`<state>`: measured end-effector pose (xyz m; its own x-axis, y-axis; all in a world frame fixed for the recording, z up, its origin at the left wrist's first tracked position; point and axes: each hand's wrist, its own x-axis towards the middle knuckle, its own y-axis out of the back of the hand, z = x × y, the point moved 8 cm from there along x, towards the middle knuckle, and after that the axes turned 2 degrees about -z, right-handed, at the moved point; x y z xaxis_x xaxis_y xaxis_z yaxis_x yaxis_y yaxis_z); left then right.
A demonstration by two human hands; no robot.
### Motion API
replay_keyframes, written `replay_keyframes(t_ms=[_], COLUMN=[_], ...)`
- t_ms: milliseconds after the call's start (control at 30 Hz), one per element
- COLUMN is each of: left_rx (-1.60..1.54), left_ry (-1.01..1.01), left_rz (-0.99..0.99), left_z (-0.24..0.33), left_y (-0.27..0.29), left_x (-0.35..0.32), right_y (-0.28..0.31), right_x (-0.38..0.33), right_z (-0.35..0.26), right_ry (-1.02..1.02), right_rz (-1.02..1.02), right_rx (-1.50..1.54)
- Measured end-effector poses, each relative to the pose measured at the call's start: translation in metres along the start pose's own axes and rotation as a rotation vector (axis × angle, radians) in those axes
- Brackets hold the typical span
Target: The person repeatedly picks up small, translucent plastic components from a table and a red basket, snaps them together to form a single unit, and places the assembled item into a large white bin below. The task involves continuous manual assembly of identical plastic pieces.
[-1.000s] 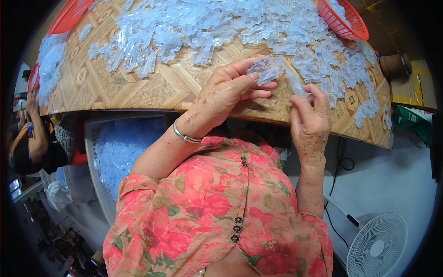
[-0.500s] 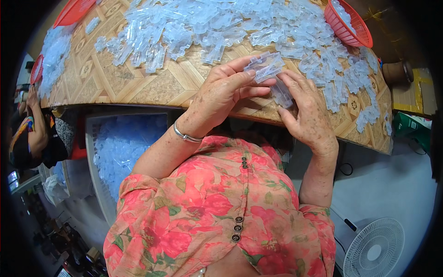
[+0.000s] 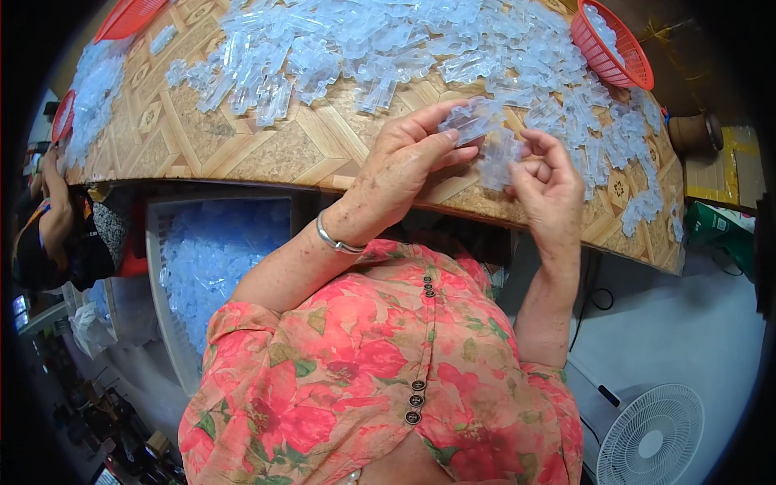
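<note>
Over the near edge of the table, my left hand [image 3: 402, 166] grips a few flat transparent plastic pieces [image 3: 471, 120] between thumb and fingers. To its right, my right hand [image 3: 551, 190] is closed in a pinch on the edge of another transparent plastic piece [image 3: 498, 159], which hangs just below the ones in my left hand. The two sets overlap in view, and I cannot tell whether they touch. Beyond both hands spreads a broad heap of similar plastic pieces [image 3: 364, 48], with notched outlines.
The wood-patterned table [image 3: 267, 153] bears a red basket [image 3: 610, 48] of pieces at the back right and another red basket [image 3: 129, 18] at the back left. A white crate [image 3: 222, 250] of plastic pieces stands below. A fan [image 3: 651, 440] is at lower right; another person [image 3: 61, 226] sits left.
My right hand has turned and its fingers have curled from spread to a pinch on a plastic piece. My left hand has shifted slightly right, still holding its pieces.
</note>
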<state>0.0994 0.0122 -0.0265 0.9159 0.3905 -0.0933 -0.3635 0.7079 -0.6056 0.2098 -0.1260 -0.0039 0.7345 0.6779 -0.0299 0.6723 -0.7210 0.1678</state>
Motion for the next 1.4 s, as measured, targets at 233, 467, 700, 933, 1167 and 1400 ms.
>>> replay_keyframes(t_ms=[233,467,700,933,1167,1400], left_rx=[-0.029,-0.047,-0.038,-0.041,-0.077,-0.175], left_ry=[-0.050,-0.024,-0.034,-0.022,0.010,0.021], left_rz=[0.031,0.037,0.033,-0.100,-0.184,-0.200], left_z=[0.002,-0.002,-0.001,0.004,0.002,0.011], left_y=[0.002,0.003,0.001,-0.026,-0.023,-0.036], left_x=[0.006,0.002,0.002,-0.005,-0.005,-0.010], right_y=[-0.012,-0.025,-0.005,-0.020,-0.030,-0.030], right_x=[-0.002,0.005,0.001,-0.008,-0.013,-0.018], right_z=[-0.036,-0.036,-0.014,-0.033,-0.040,-0.032], right_ry=[0.306,0.353,0.010,0.313,0.479,0.437], right_rz=[-0.012,-0.244,-0.079,0.151,0.086,0.076], right_rx=[-0.705,-0.822,-0.212,-0.230,-0.485,-0.304])
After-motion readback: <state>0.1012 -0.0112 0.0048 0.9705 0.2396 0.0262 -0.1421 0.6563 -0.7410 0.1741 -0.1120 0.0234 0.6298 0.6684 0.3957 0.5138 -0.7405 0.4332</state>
